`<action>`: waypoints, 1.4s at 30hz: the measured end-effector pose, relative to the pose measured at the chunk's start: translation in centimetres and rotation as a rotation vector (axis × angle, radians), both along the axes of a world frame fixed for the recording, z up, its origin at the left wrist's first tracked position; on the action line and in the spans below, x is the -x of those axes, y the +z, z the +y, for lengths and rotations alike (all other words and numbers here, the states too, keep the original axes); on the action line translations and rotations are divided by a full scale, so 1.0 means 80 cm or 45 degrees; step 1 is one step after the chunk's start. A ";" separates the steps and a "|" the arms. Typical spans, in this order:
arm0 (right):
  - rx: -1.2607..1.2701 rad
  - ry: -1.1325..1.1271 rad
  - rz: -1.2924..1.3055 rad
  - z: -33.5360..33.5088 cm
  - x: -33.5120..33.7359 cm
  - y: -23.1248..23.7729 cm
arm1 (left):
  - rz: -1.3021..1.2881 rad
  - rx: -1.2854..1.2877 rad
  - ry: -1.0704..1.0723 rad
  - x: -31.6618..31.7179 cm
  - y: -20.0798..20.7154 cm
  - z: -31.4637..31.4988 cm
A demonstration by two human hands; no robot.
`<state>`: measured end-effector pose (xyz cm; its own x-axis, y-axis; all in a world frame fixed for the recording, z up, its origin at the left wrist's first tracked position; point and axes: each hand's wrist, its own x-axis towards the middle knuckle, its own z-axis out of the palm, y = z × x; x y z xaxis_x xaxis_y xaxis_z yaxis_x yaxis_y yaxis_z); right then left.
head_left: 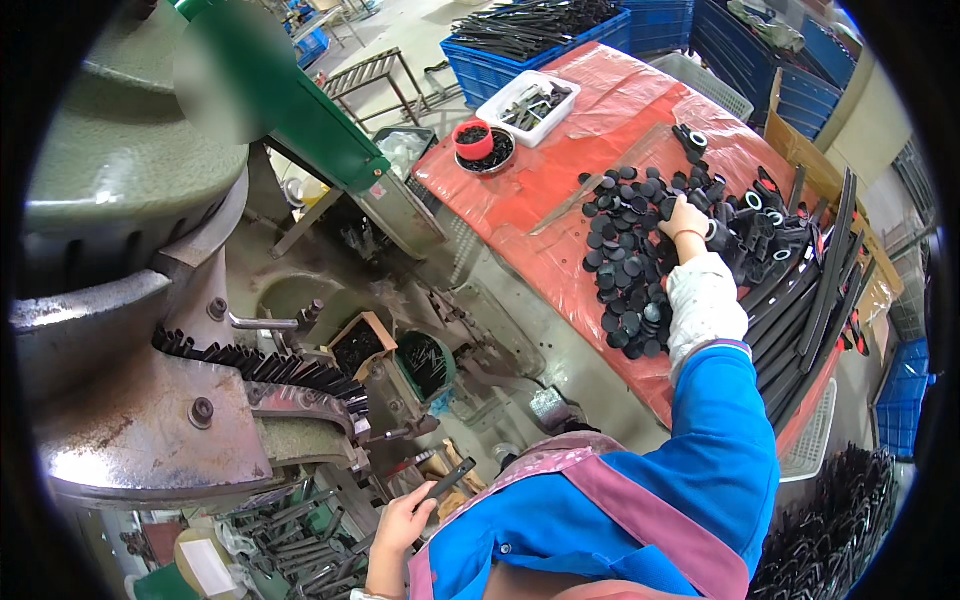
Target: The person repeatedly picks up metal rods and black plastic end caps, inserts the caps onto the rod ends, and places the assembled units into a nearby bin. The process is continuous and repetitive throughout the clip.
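My left hand [403, 522] is closed around a flat black bar [452, 478] that has small holes, held low beside the machine. Stretched out over the red-covered table, my right hand [686, 222] has its fingers curled down at the edge of a pile of round black discs [625, 265]. What its fingertips grip among the black pieces is too small to make out. Just right of this hand lie black fittings with white rings [753, 201]. Long black bars [800, 320] are heaped beside my right forearm.
A large machine [140, 400] with a row of black pins fills the left. On the table [520, 210] stand a white tray [527, 105] of metal parts and a red cup [472, 137] in a bowl of small black pieces. Blue crates [480, 75] stand behind; a green bin [425, 365] sits below.
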<state>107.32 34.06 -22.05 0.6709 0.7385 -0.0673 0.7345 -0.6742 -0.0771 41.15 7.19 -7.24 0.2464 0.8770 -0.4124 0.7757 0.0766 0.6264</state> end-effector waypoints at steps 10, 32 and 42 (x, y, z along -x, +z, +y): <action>-1.482 0.288 2.359 -0.150 0.153 0.113 | 0.205 -0.343 0.034 0.001 -0.009 -0.001; -0.431 1.106 2.043 -0.239 0.557 0.184 | 0.228 -0.744 -0.037 0.110 0.022 -0.020; -0.212 1.230 1.976 -0.244 0.618 0.193 | 0.399 -0.897 -0.246 0.139 0.026 -0.017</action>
<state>57.85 14.57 -6.62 -0.5314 0.8465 -0.0332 0.0247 -0.0237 -0.9994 30.01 5.83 -5.18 0.3850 0.9109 0.1484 0.8830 -0.4103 0.2279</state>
